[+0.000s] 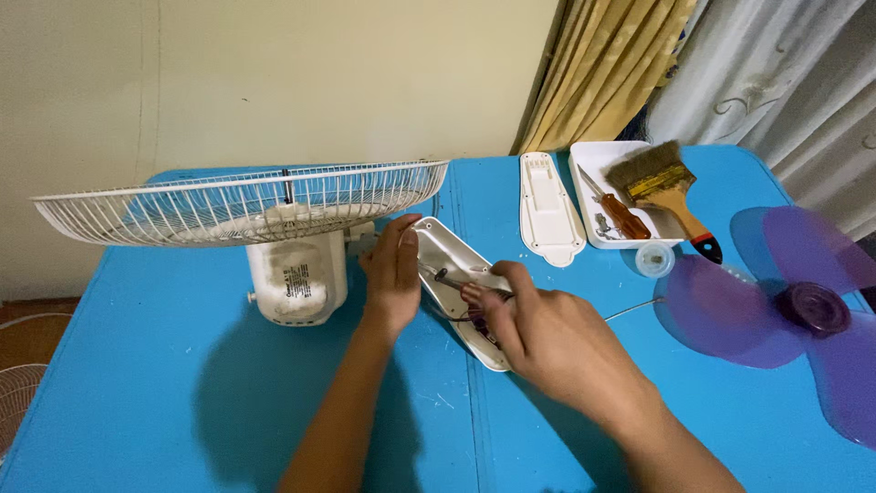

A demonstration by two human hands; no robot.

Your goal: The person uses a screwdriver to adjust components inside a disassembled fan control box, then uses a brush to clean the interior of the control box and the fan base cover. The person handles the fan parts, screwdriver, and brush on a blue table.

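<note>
Between the hands lies an open white fan base housing (461, 274) on the blue bench (164, 365), with wires inside. The right hand (538, 333) is closed around a thin tool (449, 280) (its tip is inside the housing). The left hand (392, 269) rests half-open, fingers flat on the housing's edge. Just beyond the left hand stands the motor with wire guard (246, 201). Beyond the right hand are a white cover (547, 210), a tray (598, 160) with a brush (662, 187) and screwdriver (620, 212); a purple blade (776, 310) is to its right.
</note>
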